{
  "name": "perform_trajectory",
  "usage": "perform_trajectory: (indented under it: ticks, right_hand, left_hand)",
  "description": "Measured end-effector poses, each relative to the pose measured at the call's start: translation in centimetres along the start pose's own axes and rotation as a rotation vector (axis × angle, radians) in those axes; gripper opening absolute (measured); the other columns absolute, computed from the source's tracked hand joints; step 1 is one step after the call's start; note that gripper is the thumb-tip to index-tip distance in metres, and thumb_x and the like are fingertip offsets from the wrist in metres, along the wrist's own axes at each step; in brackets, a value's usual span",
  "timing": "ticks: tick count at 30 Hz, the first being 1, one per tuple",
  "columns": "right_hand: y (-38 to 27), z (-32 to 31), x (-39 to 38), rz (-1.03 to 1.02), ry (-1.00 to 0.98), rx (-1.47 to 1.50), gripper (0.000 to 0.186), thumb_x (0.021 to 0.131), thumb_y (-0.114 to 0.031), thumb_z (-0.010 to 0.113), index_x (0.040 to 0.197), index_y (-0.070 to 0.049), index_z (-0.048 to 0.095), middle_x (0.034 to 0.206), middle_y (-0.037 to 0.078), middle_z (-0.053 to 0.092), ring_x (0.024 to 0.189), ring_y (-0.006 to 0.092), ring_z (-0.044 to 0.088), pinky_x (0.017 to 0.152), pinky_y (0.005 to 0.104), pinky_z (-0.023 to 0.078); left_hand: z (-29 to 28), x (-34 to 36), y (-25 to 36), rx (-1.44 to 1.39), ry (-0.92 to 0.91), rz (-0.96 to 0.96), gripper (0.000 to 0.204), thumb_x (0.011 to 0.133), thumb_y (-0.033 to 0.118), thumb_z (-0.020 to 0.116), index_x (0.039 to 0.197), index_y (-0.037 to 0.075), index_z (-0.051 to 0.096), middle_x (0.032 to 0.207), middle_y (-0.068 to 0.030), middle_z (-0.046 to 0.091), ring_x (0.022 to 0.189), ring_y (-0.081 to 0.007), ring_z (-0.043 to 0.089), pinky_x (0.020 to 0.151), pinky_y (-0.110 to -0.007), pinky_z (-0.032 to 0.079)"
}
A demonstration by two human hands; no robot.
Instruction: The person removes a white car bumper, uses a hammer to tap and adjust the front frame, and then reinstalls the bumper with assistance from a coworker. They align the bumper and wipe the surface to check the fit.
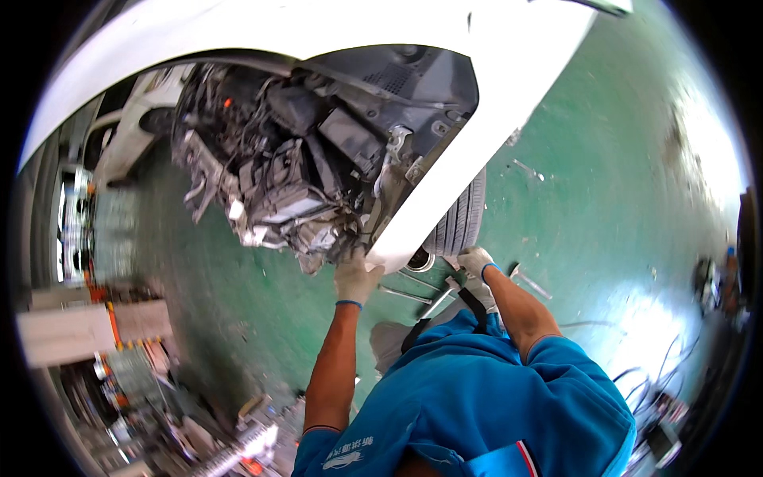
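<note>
A white car body frames an exposed engine bay crowded with dark parts, hoses and brackets. My left hand, in a pale glove with a blue cuff, is closed on the lower front corner of the white fender panel. My right hand, gloved alike, is bent beside the lower tread of the tyre; its fingers are curled, and what they hold is too hidden to make out. Just below the panel, several long metal tools show near my legs.
Another white car body stands at the left, above a pale bench or lift part. A hammer-like tool and a small tool lie on the green floor. Cables and cluttered equipment sit at the lower edges.
</note>
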State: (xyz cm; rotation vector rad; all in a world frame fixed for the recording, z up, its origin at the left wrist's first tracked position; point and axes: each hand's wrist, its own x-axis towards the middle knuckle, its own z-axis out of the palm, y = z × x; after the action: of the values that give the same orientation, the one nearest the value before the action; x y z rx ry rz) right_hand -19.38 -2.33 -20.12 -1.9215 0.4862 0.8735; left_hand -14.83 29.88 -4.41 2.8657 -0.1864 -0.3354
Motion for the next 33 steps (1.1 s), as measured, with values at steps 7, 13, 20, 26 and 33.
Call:
perform_trajectory:
  ticks: [7, 13, 20, 26, 33]
  right_hand:
    - [-3.8, 10.1, 2.9, -0.076, 0.287, 1.264, 0.015, 0.09, -0.015, 0.06, 0.1, -0.006, 0.068, 0.076, 0.004, 0.062, 0.065, 0.0145, 0.063, 0.059, 0.0329, 0.053]
    - [-11.4, 18.2, 3.9, 0.023, 0.626, 1.985, 0.046, 0.103, -0.038, 0.056, 0.128, 0.001, 0.064, 0.118, 0.013, 0.07, 0.101, 0.0249, 0.065, 0.095, 0.0337, 0.049]
    - [-13.7, 19.7, 5.4, -0.216, 0.537, 2.358, 0.055, 0.104, -0.046, 0.053, 0.127, 0.003, 0.063, 0.125, 0.015, 0.068, 0.109, 0.0286, 0.064, 0.097, 0.0396, 0.05]
    - [-12.8, 21.7, 9.2, -0.046, 0.528, 2.442, 0.056, 0.103, -0.047, 0.053, 0.114, 0.006, 0.067, 0.106, 0.014, 0.071, 0.092, 0.0251, 0.067, 0.082, 0.0391, 0.053]
    - [-13.1, 20.4, 6.5, 0.011, 0.588, 2.407, 0.05, 0.103, -0.041, 0.053, 0.105, 0.007, 0.068, 0.096, 0.014, 0.071, 0.082, 0.0237, 0.067, 0.077, 0.0393, 0.054]
  left_hand:
    - [3.4, 6.0, -2.5, -0.347, -0.349, 0.186, 0.059, 0.075, 0.049, 0.08, 0.094, -0.007, 0.074, 0.092, -0.0296, 0.072, 0.091, -0.0426, 0.072, 0.08, -0.047, 0.056]
    - [3.8, 5.3, -4.4, -0.419, -0.523, 0.172, 0.028, 0.08, 0.02, 0.083, 0.095, -0.002, 0.076, 0.078, -0.0095, 0.073, 0.056, -0.0174, 0.064, 0.051, -0.034, 0.05]
    - [4.3, 4.7, -6.1, -0.54, -0.543, 0.002, 0.028, 0.08, 0.018, 0.081, 0.097, -0.005, 0.075, 0.084, -0.0101, 0.076, 0.072, -0.0191, 0.071, 0.067, -0.033, 0.054]
    - [0.2, 2.6, -0.2, -0.438, -0.535, 0.024, 0.021, 0.08, 0.011, 0.079, 0.094, -0.002, 0.071, 0.081, -0.007, 0.069, 0.066, -0.0174, 0.062, 0.059, -0.033, 0.047]
    - [1.5, 2.4, -1.7, -0.441, -0.495, 0.127, 0.037, 0.079, 0.017, 0.081, 0.106, -0.005, 0.072, 0.095, -0.0145, 0.076, 0.084, -0.0225, 0.072, 0.078, -0.038, 0.055]
